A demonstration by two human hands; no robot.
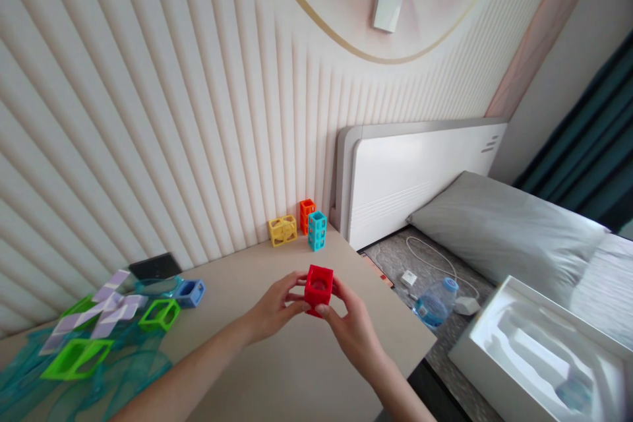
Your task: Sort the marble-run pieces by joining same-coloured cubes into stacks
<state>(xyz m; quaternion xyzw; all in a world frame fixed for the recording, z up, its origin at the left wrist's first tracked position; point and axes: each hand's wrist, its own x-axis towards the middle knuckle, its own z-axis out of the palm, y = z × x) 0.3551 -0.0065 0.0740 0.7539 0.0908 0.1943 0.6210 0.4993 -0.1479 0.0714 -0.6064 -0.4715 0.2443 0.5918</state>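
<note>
A red hollow block (318, 285) is held upright over the tabletop (247, 382), its open square end facing up. My left hand (277, 306) grips its left side, with the thumb low at the front and fingers behind. From the right, my right hand (349, 316) closes on the same block, thumb against its front lower part. Beyond it, near the table's far corner, stand a light-blue block tower (317, 232) and an orange block tower (306, 211). A yellow block piece (283, 230) lies beside them at the wall.
At the left are clear teal track pieces (133, 369), a lilac cross-shaped piece (106, 310), green frames (76, 357) and a blue block (190, 293). A dark flat device (155, 266) leans on the wall. Right of the table edge are a water bottle (435, 303) and white box (494, 336).
</note>
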